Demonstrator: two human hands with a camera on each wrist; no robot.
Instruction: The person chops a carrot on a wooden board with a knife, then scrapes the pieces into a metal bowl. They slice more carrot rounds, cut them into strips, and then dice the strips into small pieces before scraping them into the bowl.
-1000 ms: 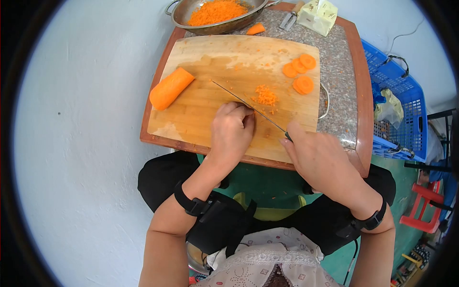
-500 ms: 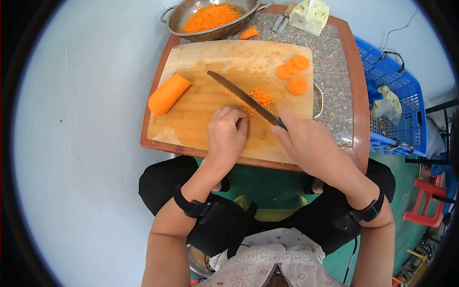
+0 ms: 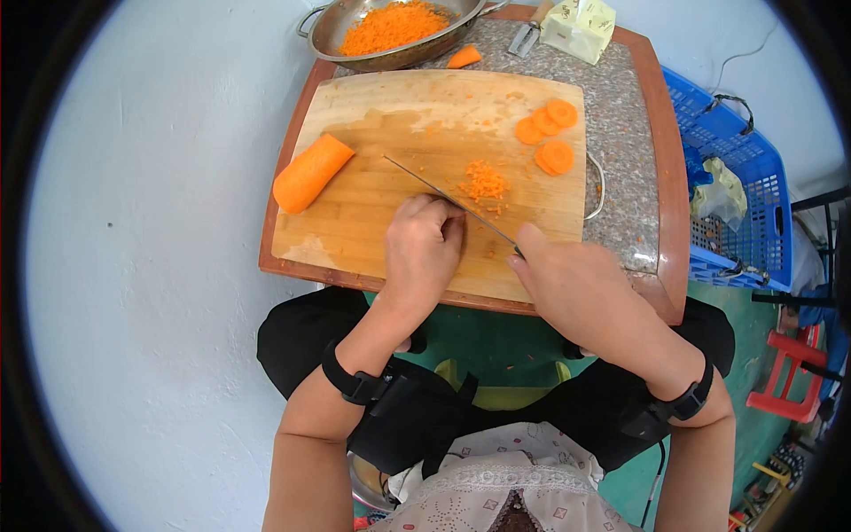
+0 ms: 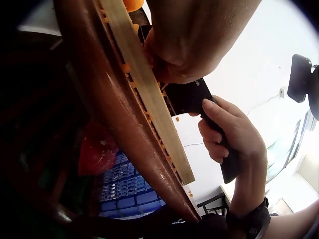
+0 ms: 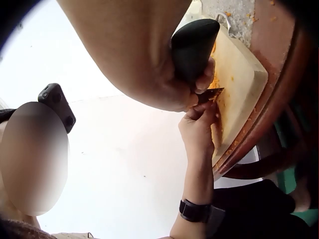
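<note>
My right hand (image 3: 576,275) grips the black handle of a knife (image 4: 187,97); its dark, broad blade slants across the wooden cutting board (image 3: 381,93). Curled fingers of my left hand (image 3: 418,248) hold a small carrot piece down on the board, mostly hidden under them, with the blade right at the fingertips. Just beyond the blade lies a little heap of chopped carrot (image 3: 484,181). A thick length of carrot (image 3: 313,174) lies at the board's left side. Round carrot slices (image 3: 555,158) sit in two groups at the right.
Behind the board stands a metal pan (image 3: 381,61) of finely cut carrot, with a carrot stub (image 3: 464,58) beside it. A wooden-handled metal tool (image 3: 524,40) and a pale yellow packet (image 3: 581,31) lie at the back. A blue basket (image 3: 769,188) is right of the table.
Half a second ago the blade was tilted, showing its broad face and a carrot bit at my left fingertips. Now it stands edge-on again, against those fingers. My left hand has barely moved.
</note>
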